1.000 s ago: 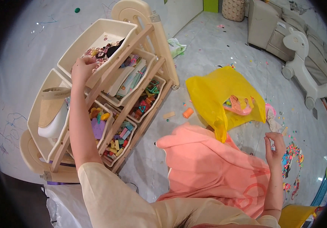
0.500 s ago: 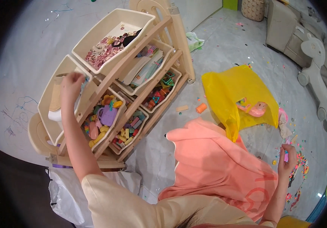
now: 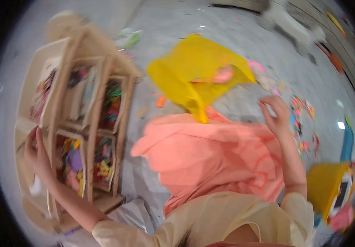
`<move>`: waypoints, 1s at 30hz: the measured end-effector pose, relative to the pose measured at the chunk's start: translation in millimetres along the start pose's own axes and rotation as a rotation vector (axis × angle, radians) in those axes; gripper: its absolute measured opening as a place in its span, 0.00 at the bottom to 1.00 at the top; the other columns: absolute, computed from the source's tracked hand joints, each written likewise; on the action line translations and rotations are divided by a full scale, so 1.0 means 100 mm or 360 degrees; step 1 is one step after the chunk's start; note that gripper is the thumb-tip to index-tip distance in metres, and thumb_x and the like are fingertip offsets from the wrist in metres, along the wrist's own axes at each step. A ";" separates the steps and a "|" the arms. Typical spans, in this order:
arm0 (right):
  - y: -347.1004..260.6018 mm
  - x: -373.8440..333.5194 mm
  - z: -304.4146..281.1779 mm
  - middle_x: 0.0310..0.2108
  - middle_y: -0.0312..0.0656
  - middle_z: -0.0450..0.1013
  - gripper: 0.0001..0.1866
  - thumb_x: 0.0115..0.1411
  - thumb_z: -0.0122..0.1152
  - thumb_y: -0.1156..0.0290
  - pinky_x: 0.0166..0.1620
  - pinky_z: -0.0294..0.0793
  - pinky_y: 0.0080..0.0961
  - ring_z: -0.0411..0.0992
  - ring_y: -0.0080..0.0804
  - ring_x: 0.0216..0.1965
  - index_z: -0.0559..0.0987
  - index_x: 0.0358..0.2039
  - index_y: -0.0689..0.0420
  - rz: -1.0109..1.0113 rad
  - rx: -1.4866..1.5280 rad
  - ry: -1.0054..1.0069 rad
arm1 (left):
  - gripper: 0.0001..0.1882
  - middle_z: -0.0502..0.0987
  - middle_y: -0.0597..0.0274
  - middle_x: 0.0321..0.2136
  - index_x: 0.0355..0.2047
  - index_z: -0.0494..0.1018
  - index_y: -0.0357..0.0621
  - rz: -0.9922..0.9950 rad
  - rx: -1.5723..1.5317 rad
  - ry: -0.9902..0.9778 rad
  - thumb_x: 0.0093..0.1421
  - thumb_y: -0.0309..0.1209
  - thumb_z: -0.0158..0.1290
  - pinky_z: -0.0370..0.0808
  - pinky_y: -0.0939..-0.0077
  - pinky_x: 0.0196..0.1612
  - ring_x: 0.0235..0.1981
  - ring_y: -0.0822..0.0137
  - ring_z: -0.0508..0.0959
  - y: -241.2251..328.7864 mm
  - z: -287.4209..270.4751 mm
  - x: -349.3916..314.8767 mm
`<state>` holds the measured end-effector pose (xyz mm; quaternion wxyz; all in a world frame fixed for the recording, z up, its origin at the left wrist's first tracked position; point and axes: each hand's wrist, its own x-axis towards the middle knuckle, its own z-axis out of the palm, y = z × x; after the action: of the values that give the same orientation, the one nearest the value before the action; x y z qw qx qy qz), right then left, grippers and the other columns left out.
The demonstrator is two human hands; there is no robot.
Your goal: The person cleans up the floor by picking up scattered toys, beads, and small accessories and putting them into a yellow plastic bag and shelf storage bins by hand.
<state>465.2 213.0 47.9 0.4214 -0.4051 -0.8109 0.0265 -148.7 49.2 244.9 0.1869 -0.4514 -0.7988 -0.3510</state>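
Note:
My left hand [image 3: 38, 153] is over the lower left cream bin [image 3: 23, 154] of a toy rack, its fingers loosely bent and apart. No object shows in it, though the picture is smeared by motion. Something white [image 3: 36, 186] lies in that bin below the hand. My right hand [image 3: 276, 114] hovers above the floor beyond the right end of a salmon-pink cloth [image 3: 210, 152] spread before me. Its fingers are curled, with floor visible between thumb and forefinger and nothing seen held. Ahead lies a yellow plastic bag [image 3: 181, 61] with a pink toy [image 3: 223, 74] at its opening.
The wooden rack [image 3: 93, 92] on the left holds several bins of small toys. Small colourful pieces [image 3: 302, 105] litter the floor at right. A yellow box-like thing [image 3: 325, 183] stands lower right; a grey ride-on toy [image 3: 290, 22] is far right. An orange piece [image 3: 161, 101] lies near the bag.
The view has swung right, so rack and bag sit farther left. My left hand's fingers have loosened from a closed shape. My right hand is still raised over the floor.

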 end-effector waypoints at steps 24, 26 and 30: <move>2.19 -0.88 1.97 0.56 0.55 0.67 0.29 0.54 0.62 0.66 0.61 0.63 0.50 0.63 0.52 0.60 0.73 0.57 0.56 0.0898 -0.0307 -0.0749 | 0.25 0.81 0.55 0.43 0.54 0.72 0.46 0.0857 -0.0478 -0.1359 0.56 0.34 0.60 0.76 0.56 0.41 0.38 0.48 0.80 2.80 4.01 -2.09; 2.20 -0.81 2.01 0.59 0.54 0.64 0.30 0.55 0.63 0.64 0.63 0.59 0.55 0.60 0.51 0.63 0.71 0.59 0.55 0.0855 -0.0557 -0.0477 | 0.26 0.81 0.57 0.43 0.55 0.72 0.46 0.0806 -0.0705 -0.1160 0.53 0.28 0.61 0.76 0.57 0.40 0.38 0.48 0.80 2.91 4.00 -2.03; 1.94 -0.80 1.92 0.60 0.50 0.62 0.31 0.56 0.66 0.54 0.64 0.54 0.63 0.56 0.50 0.65 0.72 0.58 0.52 0.0793 -0.0722 -0.0867 | 0.27 0.80 0.55 0.42 0.56 0.71 0.50 0.0806 -0.0706 -0.1347 0.54 0.28 0.59 0.75 0.56 0.42 0.39 0.47 0.79 2.82 4.07 -2.08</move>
<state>478.4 345.5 -203.0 0.0730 -0.6490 -0.7553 0.0546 207.3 321.5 -51.0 -0.1722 -0.7603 -0.5773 -0.2428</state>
